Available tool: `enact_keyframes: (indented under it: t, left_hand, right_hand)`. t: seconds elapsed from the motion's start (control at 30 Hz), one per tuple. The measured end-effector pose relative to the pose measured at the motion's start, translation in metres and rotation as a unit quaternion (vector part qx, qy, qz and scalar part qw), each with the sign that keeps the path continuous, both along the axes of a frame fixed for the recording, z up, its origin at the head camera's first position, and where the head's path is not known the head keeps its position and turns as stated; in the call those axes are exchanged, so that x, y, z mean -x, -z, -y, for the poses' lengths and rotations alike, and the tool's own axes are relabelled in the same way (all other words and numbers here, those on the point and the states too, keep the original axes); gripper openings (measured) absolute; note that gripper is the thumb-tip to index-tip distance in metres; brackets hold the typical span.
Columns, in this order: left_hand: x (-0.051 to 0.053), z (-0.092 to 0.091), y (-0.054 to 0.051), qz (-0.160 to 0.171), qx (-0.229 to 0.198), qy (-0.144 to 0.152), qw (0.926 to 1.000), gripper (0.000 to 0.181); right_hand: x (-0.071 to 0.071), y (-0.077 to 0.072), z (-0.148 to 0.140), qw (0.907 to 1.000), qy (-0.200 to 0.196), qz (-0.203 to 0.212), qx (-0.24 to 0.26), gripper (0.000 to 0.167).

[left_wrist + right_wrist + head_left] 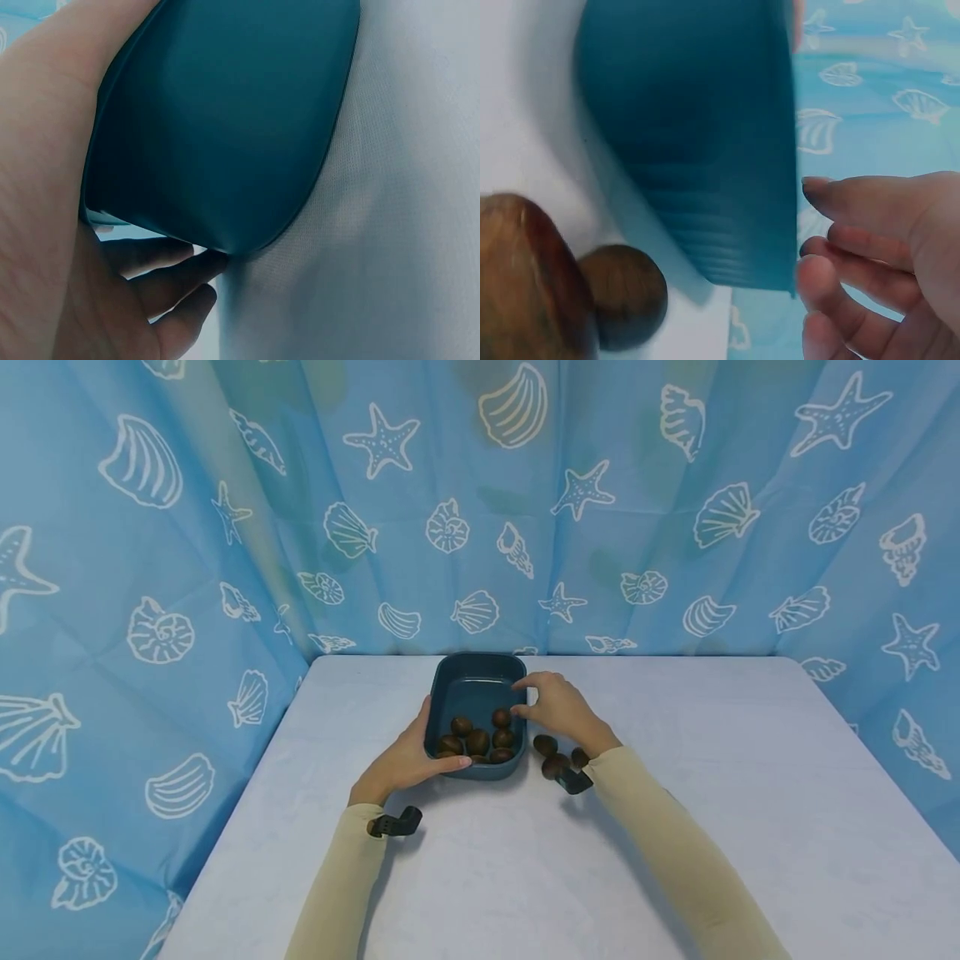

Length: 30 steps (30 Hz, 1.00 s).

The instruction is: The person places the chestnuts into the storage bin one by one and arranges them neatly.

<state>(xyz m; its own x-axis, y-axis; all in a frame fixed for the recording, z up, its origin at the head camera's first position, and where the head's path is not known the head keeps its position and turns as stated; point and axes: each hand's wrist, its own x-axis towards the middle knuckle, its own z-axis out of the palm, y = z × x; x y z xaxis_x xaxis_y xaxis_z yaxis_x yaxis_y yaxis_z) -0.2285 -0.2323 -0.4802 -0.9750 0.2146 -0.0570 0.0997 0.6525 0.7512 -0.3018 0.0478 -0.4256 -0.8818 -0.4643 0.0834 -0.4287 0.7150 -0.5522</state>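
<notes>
A dark teal rectangular dish [480, 687] holds several round brown nuts [477, 742] gathered toward its near end. My left hand [405, 760] grips the dish's near left side, its thumb along the near rim; the left wrist view has the fingers [176, 281] against the dish's wall [225, 112]. Over the right rim is my right hand [558, 703], thumb and fingers parted and nothing between them, close to a nut [501, 717] inside. In the right wrist view the right hand [892, 255] stands beside the dish's wall [697, 135], fingers loosely bent.
Several loose nuts [556, 766] lie on the white table [480, 868] right of the dish, under my right wrist; two nuts [622, 296] show large in the right wrist view. A blue shell-patterned curtain [480, 560] hangs behind the table and along its sides.
</notes>
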Motion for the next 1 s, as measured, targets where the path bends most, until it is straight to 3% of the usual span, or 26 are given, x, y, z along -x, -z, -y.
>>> enact_keyframes:
  t: [0.23,0.43,0.63,0.8,1.0]
  left_hand:
    - [-0.001,0.001,-0.002,0.002,0.002,0.0,1.0,0.136]
    - [-0.002,0.001,-0.002,0.006,0.004,0.005,1.0,0.136]
    - [-0.003,0.0,-0.003,0.013,0.008,0.001,0.9999,0.134]
    - [-0.004,-0.001,-0.003,0.022,0.018,-0.003,0.9996,0.132]
    - [-0.002,-0.001,-0.004,0.005,0.007,0.004,1.0,0.131]
  right_hand:
    - [-0.008,-0.002,-0.025,0.9985,0.01,0.011,0.052,0.039]
    - [-0.018,0.004,-0.04,0.9972,0.035,0.032,0.058,0.039]
    - [-0.027,0.016,-0.048,0.9964,0.034,0.051,0.059,0.039]
    - [-0.031,0.025,-0.049,0.9962,0.033,0.06,0.054,0.04]
    - [-0.031,0.028,-0.049,0.9958,0.035,0.066,0.054,0.039]
